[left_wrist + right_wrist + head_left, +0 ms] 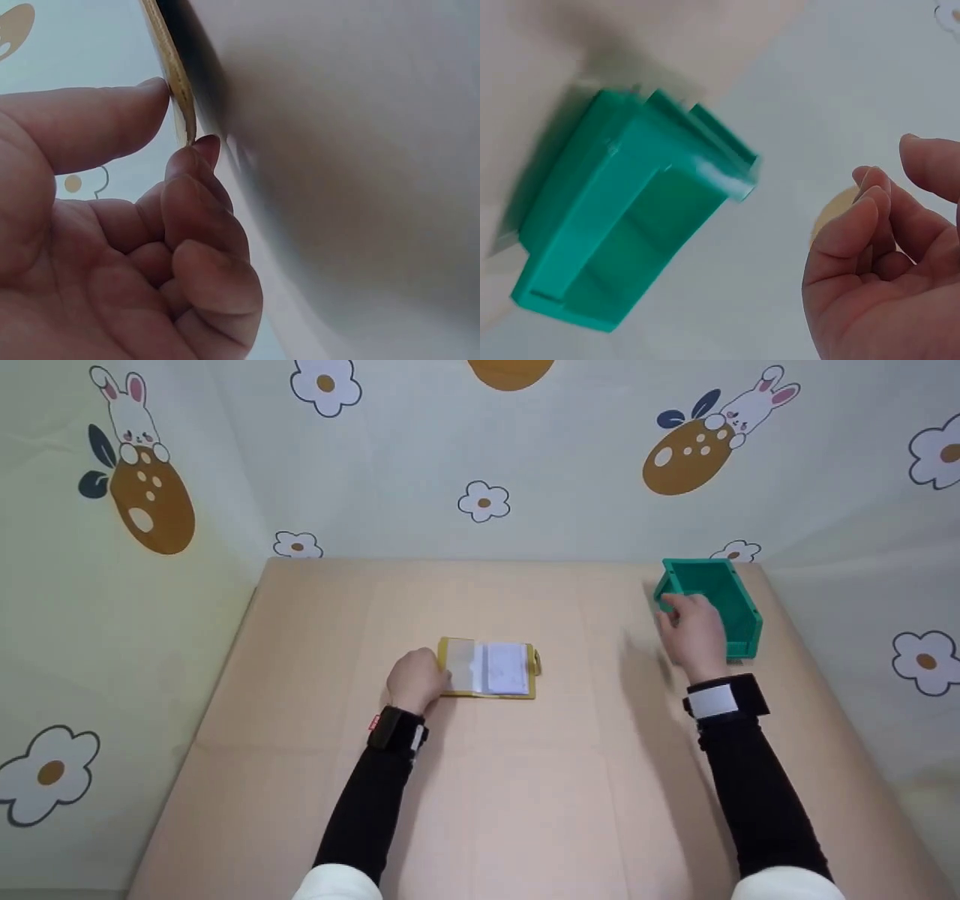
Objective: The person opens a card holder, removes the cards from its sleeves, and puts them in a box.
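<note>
Two hands are spread wide over the pale tabletop, and it is at the left hand that the small yellow notebook is found, laid open near the middle! Its left edge is pinched between thumb and fingers, and in the left wrist view that edge is shown side-on: thin, golden, slightly rough along its length. What a neat little thing is displayed here: a mustard-yellow cover is seen as a narrow border all round, a greyish, see-through-looking flap is set on the left half, and white sheets are stacked on the right. Between them a pale strip is run down the fold, and at the right edge a small yellow clasp is stuck out. Over to the right, the green bin is stood near the table's far corner. Beside it the right hand is held, fingers loosely bent, thumb kept apart, nothing gripped.
</note>
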Tool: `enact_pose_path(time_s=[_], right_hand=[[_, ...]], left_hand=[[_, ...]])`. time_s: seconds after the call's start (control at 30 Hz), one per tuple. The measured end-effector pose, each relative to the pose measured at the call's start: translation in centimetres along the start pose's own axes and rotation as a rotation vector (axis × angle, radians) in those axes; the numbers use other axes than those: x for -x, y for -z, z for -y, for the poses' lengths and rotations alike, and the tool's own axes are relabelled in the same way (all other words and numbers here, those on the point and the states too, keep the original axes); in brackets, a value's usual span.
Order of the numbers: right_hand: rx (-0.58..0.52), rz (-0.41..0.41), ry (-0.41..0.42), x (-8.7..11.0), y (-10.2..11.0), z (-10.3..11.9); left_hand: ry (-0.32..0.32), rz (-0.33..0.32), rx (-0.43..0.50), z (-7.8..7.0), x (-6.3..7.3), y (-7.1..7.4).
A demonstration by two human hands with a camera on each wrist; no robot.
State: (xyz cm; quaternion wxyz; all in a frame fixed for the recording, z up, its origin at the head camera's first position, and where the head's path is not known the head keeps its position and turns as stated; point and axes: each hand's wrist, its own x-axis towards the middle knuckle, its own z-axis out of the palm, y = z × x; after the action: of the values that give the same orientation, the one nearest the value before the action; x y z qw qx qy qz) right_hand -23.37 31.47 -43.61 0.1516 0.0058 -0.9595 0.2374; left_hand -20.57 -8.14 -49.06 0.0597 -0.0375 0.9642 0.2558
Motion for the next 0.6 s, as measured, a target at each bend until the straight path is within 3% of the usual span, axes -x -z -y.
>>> enact_pose_path(time_s=[0.3, 0.6], right_hand=[[0.029, 0.058, 0.246, 1.4, -3.3, 4.7], [0.038, 0.167, 0.342, 3.1, -6.6, 8.6]], left_hand=[[0.022, -0.001, -0.019, -0.3, 0.0, 0.1], [0.030, -0.009, -0.053, -0.5, 0.0, 0.2]])
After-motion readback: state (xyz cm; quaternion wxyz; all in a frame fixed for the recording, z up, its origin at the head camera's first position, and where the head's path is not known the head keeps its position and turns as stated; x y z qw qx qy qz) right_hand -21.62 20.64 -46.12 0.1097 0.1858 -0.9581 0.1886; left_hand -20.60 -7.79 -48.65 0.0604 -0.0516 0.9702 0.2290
